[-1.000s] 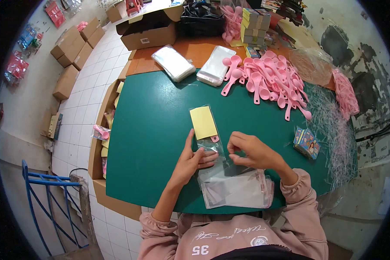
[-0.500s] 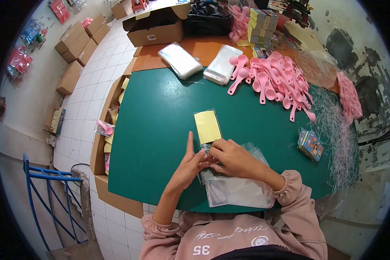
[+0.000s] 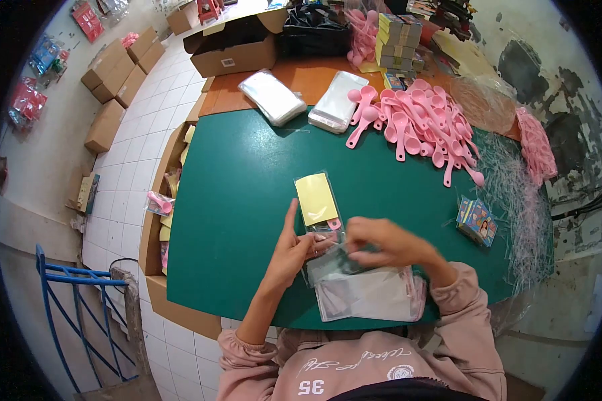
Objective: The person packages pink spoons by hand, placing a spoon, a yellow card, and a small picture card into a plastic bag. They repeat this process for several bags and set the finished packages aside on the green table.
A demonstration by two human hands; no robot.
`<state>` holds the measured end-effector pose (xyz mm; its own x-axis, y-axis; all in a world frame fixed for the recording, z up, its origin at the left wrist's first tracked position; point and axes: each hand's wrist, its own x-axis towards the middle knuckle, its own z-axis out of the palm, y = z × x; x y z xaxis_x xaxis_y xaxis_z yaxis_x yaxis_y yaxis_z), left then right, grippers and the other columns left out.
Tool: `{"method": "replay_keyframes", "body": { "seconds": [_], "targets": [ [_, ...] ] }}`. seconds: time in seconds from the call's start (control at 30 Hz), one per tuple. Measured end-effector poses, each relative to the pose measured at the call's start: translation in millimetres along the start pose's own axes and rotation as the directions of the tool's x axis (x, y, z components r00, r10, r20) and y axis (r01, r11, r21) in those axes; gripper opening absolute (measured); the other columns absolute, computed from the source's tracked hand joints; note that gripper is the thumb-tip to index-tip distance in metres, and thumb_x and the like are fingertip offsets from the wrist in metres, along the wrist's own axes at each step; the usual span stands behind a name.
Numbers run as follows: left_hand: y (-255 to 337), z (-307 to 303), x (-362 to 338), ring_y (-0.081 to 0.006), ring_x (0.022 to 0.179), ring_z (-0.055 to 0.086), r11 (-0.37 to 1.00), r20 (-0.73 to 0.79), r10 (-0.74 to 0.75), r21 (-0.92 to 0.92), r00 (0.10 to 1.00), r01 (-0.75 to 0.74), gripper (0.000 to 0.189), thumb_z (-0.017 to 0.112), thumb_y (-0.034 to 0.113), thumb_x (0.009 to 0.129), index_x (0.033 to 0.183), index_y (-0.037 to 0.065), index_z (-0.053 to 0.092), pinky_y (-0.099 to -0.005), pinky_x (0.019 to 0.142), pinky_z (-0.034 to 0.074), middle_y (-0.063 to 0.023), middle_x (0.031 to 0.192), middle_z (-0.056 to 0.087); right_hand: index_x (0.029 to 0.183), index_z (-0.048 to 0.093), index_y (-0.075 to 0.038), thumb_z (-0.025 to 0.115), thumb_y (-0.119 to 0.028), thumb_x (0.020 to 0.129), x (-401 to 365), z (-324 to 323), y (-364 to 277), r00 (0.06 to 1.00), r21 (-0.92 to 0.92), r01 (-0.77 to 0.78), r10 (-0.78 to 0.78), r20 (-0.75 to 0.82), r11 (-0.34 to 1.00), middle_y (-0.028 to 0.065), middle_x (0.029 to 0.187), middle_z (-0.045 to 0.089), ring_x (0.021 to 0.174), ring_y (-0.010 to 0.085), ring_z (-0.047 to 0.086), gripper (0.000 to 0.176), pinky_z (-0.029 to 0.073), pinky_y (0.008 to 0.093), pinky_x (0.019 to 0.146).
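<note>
A clear plastic bag (image 3: pixel 322 229) lies in front of me with a yellow card (image 3: pixel 316 199) in it. The end of a pink spoon's handle (image 3: pixel 334 224) shows at the card's lower edge. My left hand (image 3: pixel 289 259) grips the bag near its lower end, index finger stretched out along its left side. Just right of the bag is my right hand (image 3: pixel 393 244), fingers curled and blurred by motion; what they pinch, if anything, is too smeared to make out. Beneath it lies a stack of clear bags (image 3: pixel 368 294) at the table's near edge.
Pink measuring spoons (image 3: pixel 425 123) are heaped at the table's back right. Two packs of clear bags (image 3: pixel 272 97) (image 3: pixel 338 101) lie at the back. Small printed cards (image 3: pixel 477 222) are stacked at right, beside shredded plastic strips (image 3: pixel 525 227). A cardboard box (image 3: pixel 155 284) stands along the left edge.
My right hand has moved right, away from the bag and my left hand. The pink handle end below the yellow card has come into sight. My left hand stays at the bag.
</note>
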<state>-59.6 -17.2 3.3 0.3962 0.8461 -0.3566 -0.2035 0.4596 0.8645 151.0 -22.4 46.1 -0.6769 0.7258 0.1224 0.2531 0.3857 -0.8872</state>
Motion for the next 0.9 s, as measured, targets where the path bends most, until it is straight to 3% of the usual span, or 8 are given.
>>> {"method": "replay_keyframes", "body": {
  "seconds": [0.17, 0.27, 0.37, 0.4, 0.5, 0.6, 0.8, 0.9],
  "targets": [
    [5.1, -5.2, 2.8, -0.0238, 0.098, 0.060, 0.994, 0.154, -0.108, 0.025, 0.982, 0.105, 0.036, 0.030, 0.002, 0.091, 0.127, 0.001, 0.036, -0.0304, 0.084, 0.050, -0.0201, 0.106, 0.057, 0.087, 0.053, -0.002, 0.063, -0.012, 0.079, -81.9, -129.8, 31.5, 0.890, 0.366, -0.405, 0.453, -0.053, 0.838, 0.0037, 0.082, 0.052, 0.078, 0.0114, 0.052, 0.016, 0.045, 0.0272, 0.064],
    [6.8, -2.2, 5.9, -0.0226, 0.099, 0.059, 0.992, 0.137, -0.123, 0.041, 0.983, 0.119, 0.032, 0.029, 0.004, 0.092, 0.117, -0.004, 0.046, -0.0297, 0.084, 0.049, -0.0192, 0.108, 0.057, 0.090, 0.054, -0.002, 0.062, -0.011, 0.078, -129.0, -181.0, 74.4, 0.682, -0.114, -0.642, 0.497, -0.537, 0.758, 0.0085, 0.084, 0.056, 0.078, 0.0162, 0.056, 0.017, 0.047, 0.0306, 0.063],
    [8.7, -0.3, 10.6, -0.0214, 0.099, 0.059, 0.992, 0.119, -0.116, 0.061, 0.986, 0.109, 0.031, 0.030, 0.005, 0.092, 0.114, -0.006, 0.048, -0.0292, 0.084, 0.049, -0.0185, 0.108, 0.057, 0.106, 0.053, -0.003, 0.058, -0.010, 0.077, -105.4, -140.4, 43.2, 0.546, -0.547, -0.835, 0.222, -0.807, 0.067, 0.0142, 0.091, 0.058, 0.082, 0.0318, 0.057, 0.030, 0.047, 0.0382, 0.071],
    [7.8, -0.5, 10.0, -0.0209, 0.099, 0.059, 0.992, 0.120, -0.122, 0.059, 0.985, 0.116, 0.030, 0.030, 0.005, 0.092, 0.113, -0.006, 0.049, -0.0289, 0.084, 0.049, -0.0182, 0.107, 0.057, 0.111, 0.049, -0.006, 0.063, -0.010, 0.070, -85.5, -117.5, 39.7, 0.756, -0.651, -0.599, 0.061, -0.652, 0.466, 0.0163, 0.096, 0.054, 0.087, 0.0338, 0.055, 0.044, 0.046, 0.0401, 0.075],
    [16.2, 2.3, 8.2, -0.0202, 0.097, 0.060, 0.990, 0.142, -0.136, -0.017, 0.981, 0.139, 0.029, 0.031, 0.007, 0.093, 0.111, -0.007, 0.049, -0.0288, 0.083, 0.050, -0.0175, 0.107, 0.058, 0.109, 0.046, -0.006, 0.071, -0.012, 0.067, -13.6, -25.9, 21.9, 0.961, -0.328, -0.210, 0.133, -0.240, 0.921, 0.0140, 0.103, 0.042, 0.088, 0.0318, 0.052, 0.050, 0.046, 0.0375, 0.076],
    [11.2, -9.8, 1.1, -0.0210, 0.096, 0.061, 0.985, 0.143, -0.151, -0.061, 0.978, 0.161, 0.029, 0.032, 0.008, 0.093, 0.108, -0.008, 0.050, -0.0294, 0.081, 0.051, -0.0184, 0.106, 0.058, 0.103, 0.049, -0.005, 0.068, -0.010, 0.071, 10.8, 10.6, 29.6, 0.982, -0.411, -0.144, 0.080, -0.171, 0.900, 0.0138, 0.099, 0.043, 0.085, 0.0298, 0.053, 0.038, 0.046, 0.0364, 0.076],
    [15.2, -21.3, -13.9, -0.0196, 0.092, 0.061, 0.977, 0.164, -0.205, -0.028, 0.965, 0.212, 0.030, 0.034, 0.005, 0.091, 0.121, 0.005, 0.040, -0.0292, 0.075, 0.052, -0.0170, 0.102, 0.059, 0.089, 0.054, -0.002, 0.060, -0.004, 0.077, 13.7, 9.7, 41.6, 0.975, 0.048, -0.139, 0.145, -0.171, 0.989, 0.0093, 0.094, 0.046, 0.080, 0.0202, 0.054, 0.014, 0.047, 0.0299, 0.070],
    [3.1, -13.8, -12.4, -0.0125, 0.086, 0.057, 0.827, 0.006, 0.217, 0.530, 0.976, -0.187, 0.027, 0.049, -0.003, 0.084, 0.111, 0.000, 0.045, -0.0230, 0.066, 0.052, -0.0086, 0.095, 0.052, 0.088, 0.054, -0.002, 0.059, -0.003, 0.078, 13.1, 6.3, 41.7, 0.976, 0.124, -0.144, 0.161, -0.147, 0.982, 0.0077, 0.095, 0.045, 0.081, 0.0144, 0.053, 0.012, 0.047, 0.0262, 0.070]
  ]
}}
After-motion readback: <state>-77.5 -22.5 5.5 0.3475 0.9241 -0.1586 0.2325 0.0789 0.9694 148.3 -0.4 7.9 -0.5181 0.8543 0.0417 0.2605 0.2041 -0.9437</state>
